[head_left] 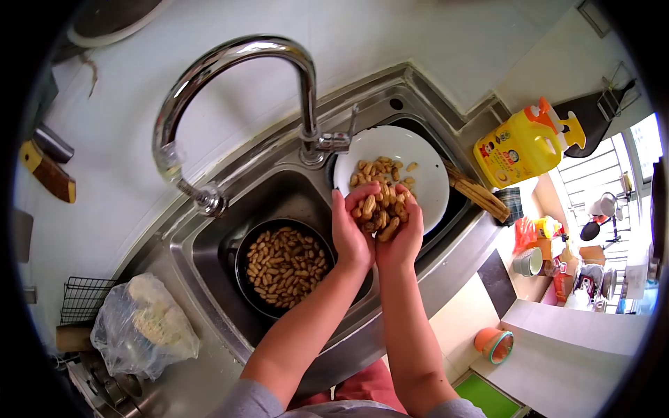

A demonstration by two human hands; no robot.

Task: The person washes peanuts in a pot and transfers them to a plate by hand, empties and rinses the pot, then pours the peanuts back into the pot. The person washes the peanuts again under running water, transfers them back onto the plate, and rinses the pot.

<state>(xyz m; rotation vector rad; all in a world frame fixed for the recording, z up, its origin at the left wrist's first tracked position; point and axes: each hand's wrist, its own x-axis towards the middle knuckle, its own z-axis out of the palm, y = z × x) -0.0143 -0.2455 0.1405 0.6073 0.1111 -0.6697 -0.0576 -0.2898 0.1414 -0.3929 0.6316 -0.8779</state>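
Note:
Cupped together, my left hand (pixel 352 233) and my right hand (pixel 402 244) hold a heap of peanuts in their shells (pixel 380 209). Both hands are over the near side of a white plate (pixel 425 146), on which more peanuts (pixel 380 167) lie. The plate rests over the right sink basin. In the left basin a dark pan (pixel 240 268) holds many unshelled peanuts (pixel 284 265), left of my forearms. The hands hide part of the plate.
A curved chrome faucet (pixel 261 47) arches over the left basin. Wooden chopsticks (pixel 481 196) and a yellow detergent jug (pixel 516 150) are at the right. On the left counter lies a plastic bag (pixel 143 327) beside a wire rack (pixel 82 301).

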